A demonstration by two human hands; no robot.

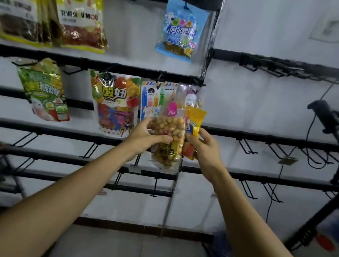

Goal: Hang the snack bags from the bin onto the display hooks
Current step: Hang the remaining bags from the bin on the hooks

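While both bare arms reach forward to a black display rack (86, 62) against a white wall, each hand holds a snack bag in front of the rack's second row. The left hand (143, 138) grips a clear bag of round yellow snacks (170, 128) at its middle, thumb in front and fingers curled round its left edge. The bag stands upright, its top reaching the bar above. The right hand (207, 148) pinches a narrow yellow bag (195, 123) between thumb and curled fingers, just beside the clear bag and partly behind it.

Directly behind both, a white bag with crayon figures (153, 100) hangs from a hook. Left of it hang a fruit candy bag (115, 101) and, farther left, a green bag (44, 90). On the row above hang a blue bag (180, 28) and, far left, yellow-topped bags (79, 17). To the right, bare hooks (246, 147) stick out from a second rack section, near a black device on a bent arm (325, 117).
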